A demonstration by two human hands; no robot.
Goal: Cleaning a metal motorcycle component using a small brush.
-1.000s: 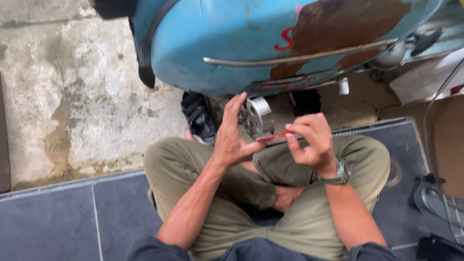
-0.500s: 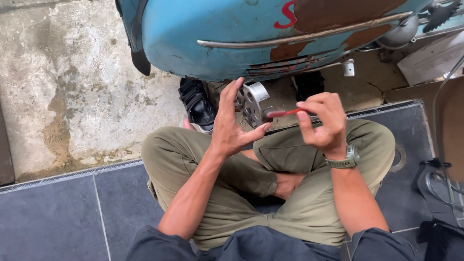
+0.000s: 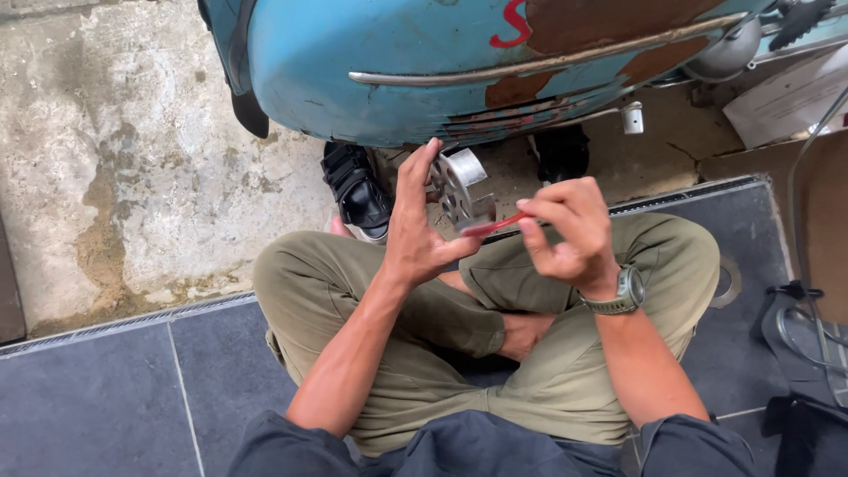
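Note:
My left hand (image 3: 420, 221) holds up a round silver metal part (image 3: 455, 184) with several holes in its face, pinched between thumb and fingertips. My right hand (image 3: 565, 234) grips a thin red-handled tool (image 3: 496, 225) whose tip touches the lower edge of the metal part. Both hands hover above my crossed legs in olive trousers (image 3: 565, 371). A grey watch (image 3: 623, 293) sits on my right wrist.
A rusty blue scooter body (image 3: 459, 62) with a chrome trim strip stands just ahead. A black shoe (image 3: 358, 190) lies under it on stained concrete. I sit on dark grey tiles (image 3: 106, 406). Cables and black gear (image 3: 808, 353) lie at the right.
Both hands have stayed together on the metal part, shifting slightly as the view moved. The tool tip remains at the part's lower edge.

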